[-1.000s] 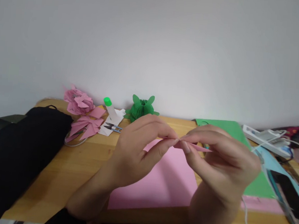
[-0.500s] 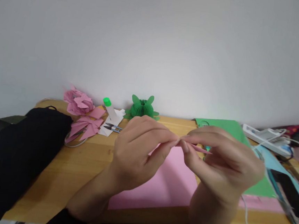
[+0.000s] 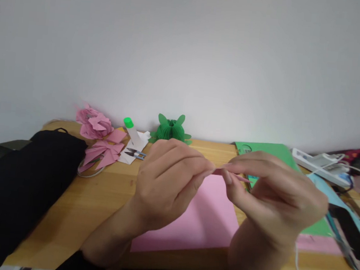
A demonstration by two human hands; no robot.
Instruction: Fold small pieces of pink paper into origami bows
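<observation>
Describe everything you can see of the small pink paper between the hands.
The pink paper looks thin. The left hand and right hand each pinch it, leaving a short, darker stretch between them. A narrow, pointed end sticks out past the right thumb. It is held in the air, above a larger pink sheet; the hands hide the rest.

This looks like a craft corner, likely in a home, set up on a wooden table (image 3: 95, 199) pushed against a plain pale wall (image 3: 186, 60). Paper supplies show it: a flat pink sheet (image 3: 212, 215), green paper (image 3: 273, 153), a glue stick (image 3: 132, 131), small snips (image 3: 139, 153), pink folded pieces (image 3: 106, 151), a crumpled pink paper flower (image 3: 94, 122) and a pleated green paper figure (image 3: 170, 130). Everyday belongings share the surface: a phone (image 3: 352, 234), a white power strip (image 3: 320, 167) and black cloth (image 3: 13, 196).
</observation>
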